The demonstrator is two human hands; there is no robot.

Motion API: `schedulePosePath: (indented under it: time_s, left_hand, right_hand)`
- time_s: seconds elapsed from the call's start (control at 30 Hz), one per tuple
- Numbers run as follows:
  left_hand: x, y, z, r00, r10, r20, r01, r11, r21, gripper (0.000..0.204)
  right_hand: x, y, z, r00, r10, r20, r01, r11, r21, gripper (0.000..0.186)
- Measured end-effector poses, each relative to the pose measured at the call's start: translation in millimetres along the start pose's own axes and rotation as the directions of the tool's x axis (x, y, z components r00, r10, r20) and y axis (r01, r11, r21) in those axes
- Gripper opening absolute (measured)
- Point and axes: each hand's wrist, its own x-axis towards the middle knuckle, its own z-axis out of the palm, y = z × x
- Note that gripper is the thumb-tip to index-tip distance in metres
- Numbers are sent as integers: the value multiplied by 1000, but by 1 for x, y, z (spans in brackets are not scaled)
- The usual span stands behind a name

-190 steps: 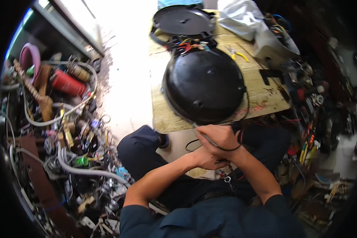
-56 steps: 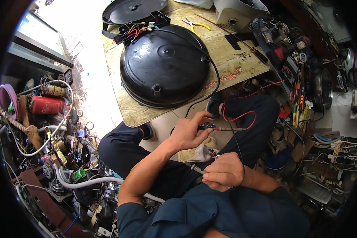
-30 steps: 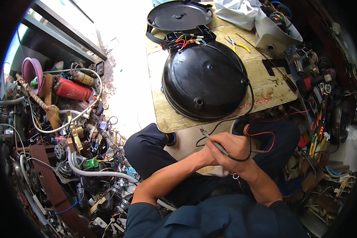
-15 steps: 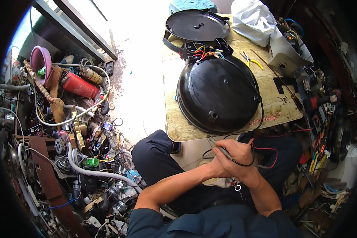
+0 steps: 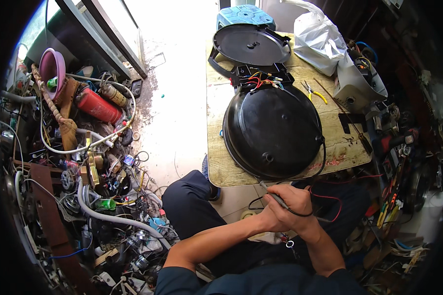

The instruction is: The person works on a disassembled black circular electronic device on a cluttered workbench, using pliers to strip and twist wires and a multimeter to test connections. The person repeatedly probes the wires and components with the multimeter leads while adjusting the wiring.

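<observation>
My right hand (image 5: 294, 200) is closed around a slim grey test probe (image 5: 276, 197) with a black lead, over my lap at the table's near edge. My left hand (image 5: 269, 219) is pressed against it from below left; its fingers are hidden. A red test lead (image 5: 338, 202) loops out behind the right hand. Just beyond my hands, a round black electric pan (image 5: 273, 130) lies underside up. Several coloured wires (image 5: 261, 81) with connectors are exposed at its hinge. Its other round black half (image 5: 251, 45) is folded out behind. A black cord (image 5: 324, 155) leaves its right side.
On the wooden table (image 5: 216, 164) lie yellow-handled pliers (image 5: 318, 95), a long screwdriver (image 5: 363, 140) and a white plastic bag (image 5: 320, 37). A blue stool (image 5: 246, 16) stands behind. Parts and cables crowd the left floor, near a red cylinder (image 5: 98, 105). Tools are heaped at right.
My view has shifted, so the table and pan sit lower in the picture and more of the blue stool shows. My hands keep the same hold near the table edge.
</observation>
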Motion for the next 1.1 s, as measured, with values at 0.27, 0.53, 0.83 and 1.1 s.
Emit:
schedulePosePath:
  time_s: [0.27,0.53,0.83,1.1]
  left_hand:
    - [1,-1,3,1000,1,-14,-1,1000,1,51]
    - [0,1,4,1000,3,-22,-3,1000,-5,51]
    - [-2,-3,2,1000,-19,13,19,1000,-22,52]
    - [-5,-15,7,993,-114,32,117,982,-145,53]
  right_hand:
    - [0,1,-2,1000,2,-8,-2,1000,-16,19]
    - [0,4,4,1000,-3,-10,3,997,-72,20]
    - [2,8,7,1000,16,1,-16,994,-108,19]
    - [1,13,4,1000,-27,-10,25,985,-173,16]
